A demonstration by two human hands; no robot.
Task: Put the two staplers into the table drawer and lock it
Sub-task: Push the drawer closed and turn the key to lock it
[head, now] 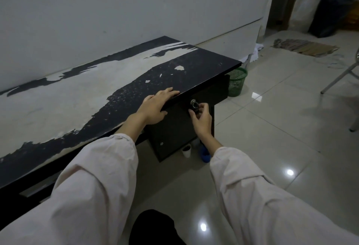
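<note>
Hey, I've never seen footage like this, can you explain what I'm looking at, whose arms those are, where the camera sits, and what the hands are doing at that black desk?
There is one picture, taken by a camera worn on a person's head, looking forward and down, so the sleeved arms are that person's own. The left hand lies flat on the edge of the worn black table. The right hand pinches what seems to be a key at the lock on the closed drawer front. No staplers are in sight. On the floor stand a green basket and a white cup.
</note>
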